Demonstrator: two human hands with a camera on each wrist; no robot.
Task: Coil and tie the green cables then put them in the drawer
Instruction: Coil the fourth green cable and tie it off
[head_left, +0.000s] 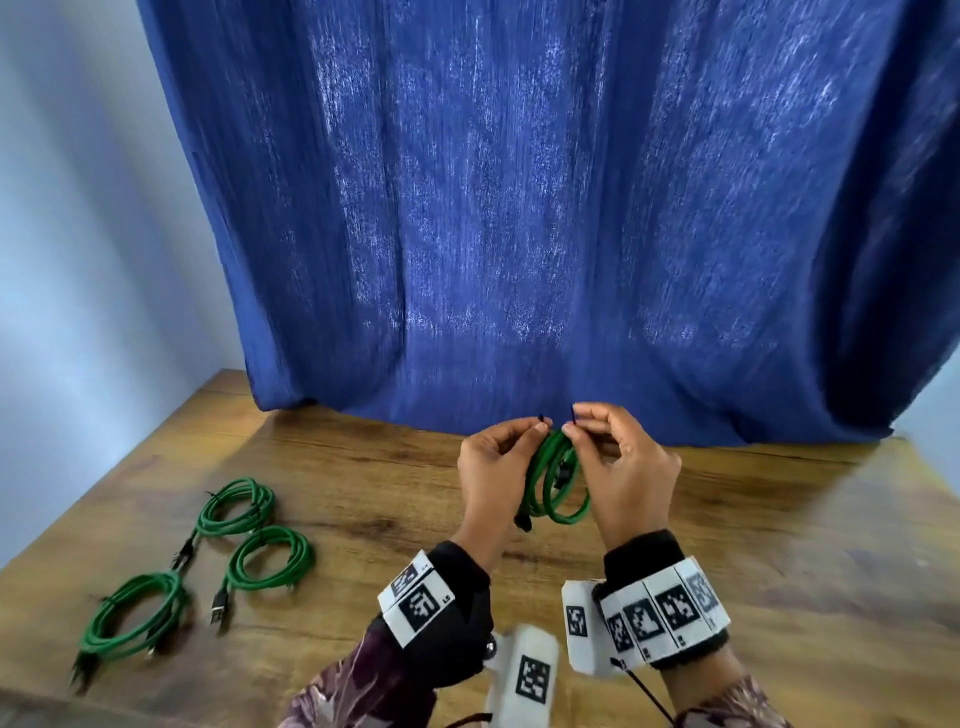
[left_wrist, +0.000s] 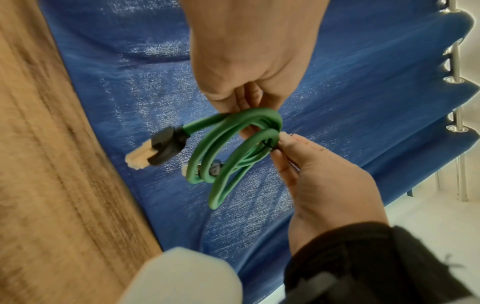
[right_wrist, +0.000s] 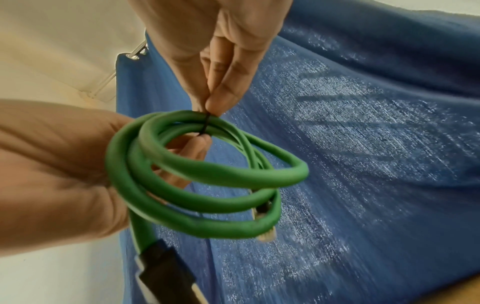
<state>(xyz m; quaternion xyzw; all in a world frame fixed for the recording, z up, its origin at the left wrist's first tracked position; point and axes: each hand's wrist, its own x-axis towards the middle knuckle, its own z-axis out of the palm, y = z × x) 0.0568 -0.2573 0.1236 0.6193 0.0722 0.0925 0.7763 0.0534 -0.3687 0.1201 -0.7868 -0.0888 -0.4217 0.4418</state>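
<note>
Green cable (head_left: 556, 475), coiled into loops, is held up between both hands above the wooden table (head_left: 363, 467) in the head view, in front of a blue curtain (head_left: 519, 208). The left hand (head_left: 493, 467) pinches one end of a thin black tie (head_left: 541, 418) at the coil's 11 o'clock; the right hand (head_left: 623, 467) pinches the tie's other end at 1 o'clock. A black plug (head_left: 523, 521) hangs at the coil's 7 o'clock. At 9 o'clock from the hands three more green coils (head_left: 239, 506) (head_left: 272, 556) (head_left: 135, 608) lie flat on the table, near one another.

From the left wrist, the left hand (left_wrist: 324, 185) has thumb and forefinger closed on the black tie (left_wrist: 270, 146) where it crosses the loops of the cable (left_wrist: 228, 156). The right hand (left_wrist: 254, 51) comes in from 12 o'clock, its fingers touching the coil's top. The plug (left_wrist: 163, 148) sticks out at 9 o'clock.

From the right wrist, the right hand (right_wrist: 46, 174) lies at 9 o'clock with fingers through the coil (right_wrist: 194, 185). The left hand (right_wrist: 215, 51), at 12 o'clock, pinches the tie (right_wrist: 206, 125) wrapped round the strands. The plug (right_wrist: 166, 269) hangs at 6 o'clock.
</note>
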